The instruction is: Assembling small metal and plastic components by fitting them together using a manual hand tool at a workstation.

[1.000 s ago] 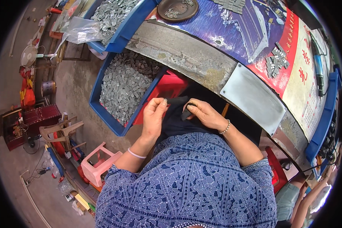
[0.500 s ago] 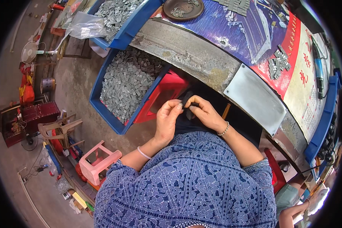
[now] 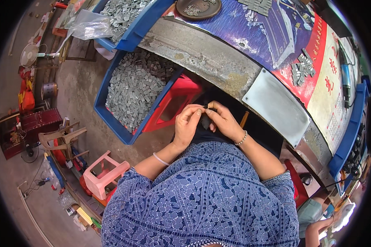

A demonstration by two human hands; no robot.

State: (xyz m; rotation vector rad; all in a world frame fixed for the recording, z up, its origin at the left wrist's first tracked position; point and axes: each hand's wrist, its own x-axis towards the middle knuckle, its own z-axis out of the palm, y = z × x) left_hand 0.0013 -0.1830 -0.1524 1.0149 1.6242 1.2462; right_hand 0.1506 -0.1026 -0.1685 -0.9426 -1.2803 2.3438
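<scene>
My left hand [image 3: 186,125] and my right hand [image 3: 226,123] meet over my lap, thumbs and forefingers pinched together. A tiny dark piece [image 3: 205,106] shows between the fingertips, too small to make out its kind. Below the fingers of my right hand hangs a bit of dark grey material [image 3: 205,122]; whether it is held or part of my clothing I cannot tell. To the left of my hands, a blue bin [image 3: 99,108] is heaped with small grey metal pieces [image 3: 134,90] that look like hinges.
A red stool [image 3: 171,101] stands beside the bin, under the workbench's worn edge [image 3: 202,53]. On the bench lie a brown dish [image 3: 198,15], grey pieces [image 3: 303,68] and a blue-and-black pen-shaped tool [image 3: 345,82]. A pink stool [image 3: 105,175] is at left; another person's arm [image 3: 317,230] shows lower right.
Both hands have risen slightly away from me and shifted a little to the right. The fingertips have changed their pinch on the small dark piece.
</scene>
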